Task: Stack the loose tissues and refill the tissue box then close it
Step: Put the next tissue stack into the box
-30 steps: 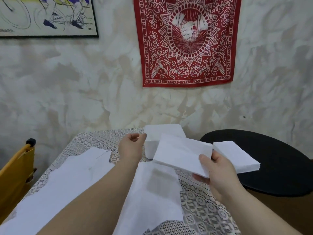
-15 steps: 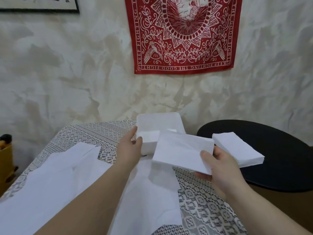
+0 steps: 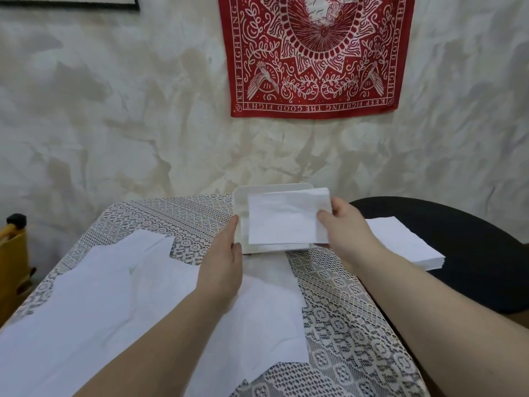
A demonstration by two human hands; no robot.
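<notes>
Partly hidden under a folded wad of tissues [image 3: 282, 217], the white tissue box [image 3: 240, 196] is seen at the far end of the lace-covered table [image 3: 337, 310], only its rim and left wall showing, so what lies inside cannot be made out. The wad is pinched at its right edge between thumb and fingers of the right hand [image 3: 345, 227], while the left hand [image 3: 221, 259] is laid against the box's left wall with fingers fairly straight and close together. Loose tissue sheets [image 3: 100, 296] are spread across the near cloth, cut off by the frame's lower edge, and a neat tissue stack [image 3: 406, 245] rests on the black round table [image 3: 472, 253], its left end hidden behind the right forearm.
</notes>
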